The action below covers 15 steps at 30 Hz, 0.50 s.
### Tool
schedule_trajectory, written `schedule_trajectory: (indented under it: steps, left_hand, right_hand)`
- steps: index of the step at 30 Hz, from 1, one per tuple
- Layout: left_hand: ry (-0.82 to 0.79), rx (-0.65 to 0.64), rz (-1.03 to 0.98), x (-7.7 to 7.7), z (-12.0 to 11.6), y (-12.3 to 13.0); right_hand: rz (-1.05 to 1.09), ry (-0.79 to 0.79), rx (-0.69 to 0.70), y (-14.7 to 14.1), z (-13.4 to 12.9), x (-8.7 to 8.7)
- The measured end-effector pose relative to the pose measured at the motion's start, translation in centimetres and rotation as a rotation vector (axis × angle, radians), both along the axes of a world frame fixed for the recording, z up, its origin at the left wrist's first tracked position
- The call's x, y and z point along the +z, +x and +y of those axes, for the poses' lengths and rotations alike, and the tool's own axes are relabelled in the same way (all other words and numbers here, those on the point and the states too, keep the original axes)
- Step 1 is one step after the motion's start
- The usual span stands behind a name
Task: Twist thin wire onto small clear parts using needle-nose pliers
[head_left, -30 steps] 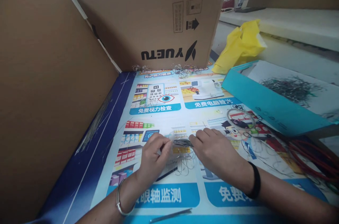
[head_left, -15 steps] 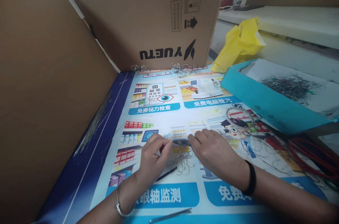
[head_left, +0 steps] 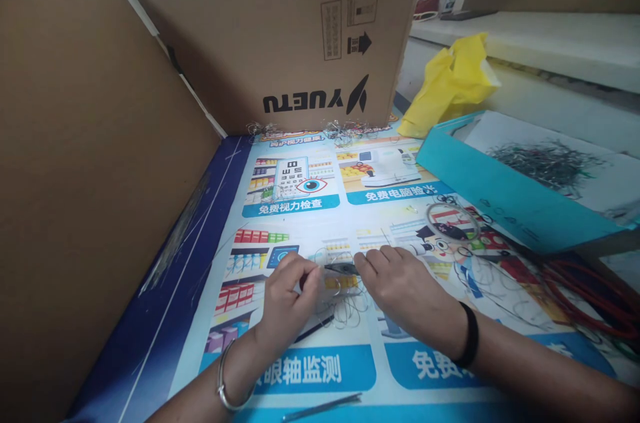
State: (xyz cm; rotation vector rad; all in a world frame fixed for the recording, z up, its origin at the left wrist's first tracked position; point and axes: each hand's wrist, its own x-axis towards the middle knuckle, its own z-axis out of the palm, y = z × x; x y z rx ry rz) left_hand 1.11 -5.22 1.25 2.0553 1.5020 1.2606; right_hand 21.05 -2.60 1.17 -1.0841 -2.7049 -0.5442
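My right hand (head_left: 400, 279) is closed round what looks like a pair of pliers (head_left: 343, 268), its dark tapered jaws pointing left. Close to the jaw tips, my left hand (head_left: 293, 293) is closed in a pinch; its fingers hide what they hold. Loops of thin wire (head_left: 346, 308) spread below and around the jaws, between the hands. A thin black strip (head_left: 316, 328) lies on the printed sheet, partly behind my left wrist. Nearer to me is a small bundle of straight wire pieces (head_left: 323, 405).
Cardboard panels (head_left: 225, 29) wall the left and back. On the right, a turquoise box (head_left: 505, 199) holds a pile of short wires (head_left: 547, 164). Beyond it lies a yellow bag (head_left: 457, 79). A wire coil (head_left: 453, 221) and red cords (head_left: 590, 296) lie on the right; tangled wire (head_left: 345, 132) lines the back.
Both hands stay nearly in place. The wire loops around the jaws have shifted, with some now showing above them. The dark jaws have turned slightly.
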Motion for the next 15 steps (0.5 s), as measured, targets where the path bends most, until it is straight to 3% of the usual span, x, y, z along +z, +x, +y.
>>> schedule_trajectory:
  steps: [10,15]
  left_hand:
    - [-0.062,-0.041,-0.022,-0.4,0.4,-0.4]
    - [-0.063,-0.016,-0.047,-0.4,0.6,-0.5]
  right_hand:
    - [0.066,-0.093,0.021,0.1,0.8,0.0]
    - [0.414,-0.203,0.058,1.0,2.1,-0.2]
